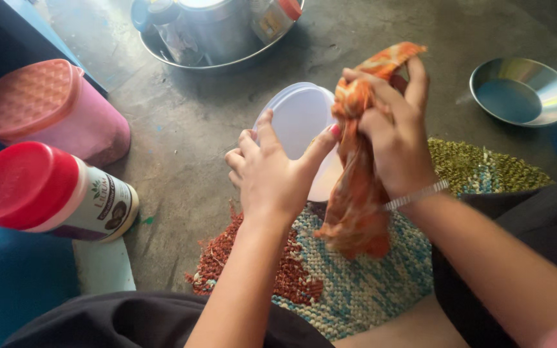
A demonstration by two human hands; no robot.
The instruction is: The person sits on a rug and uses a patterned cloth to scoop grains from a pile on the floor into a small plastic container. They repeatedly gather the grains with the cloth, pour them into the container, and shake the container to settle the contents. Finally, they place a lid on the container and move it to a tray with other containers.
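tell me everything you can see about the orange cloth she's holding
The orange cloth is a thin, crumpled fabric, orange with paler cream patches. The right hand bunches its upper part in a tight grip, one end poking up above the fingers and the rest hanging loose over a woven mat. It presses against the white round plastic container that the left hand steadies. Whether it is damp cannot be told.

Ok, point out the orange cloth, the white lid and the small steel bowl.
orange cloth (356, 193): head view, hanging middle fold.
white lid (301, 119): head view, bare top face.
small steel bowl (552, 87): head view, inner right wall.
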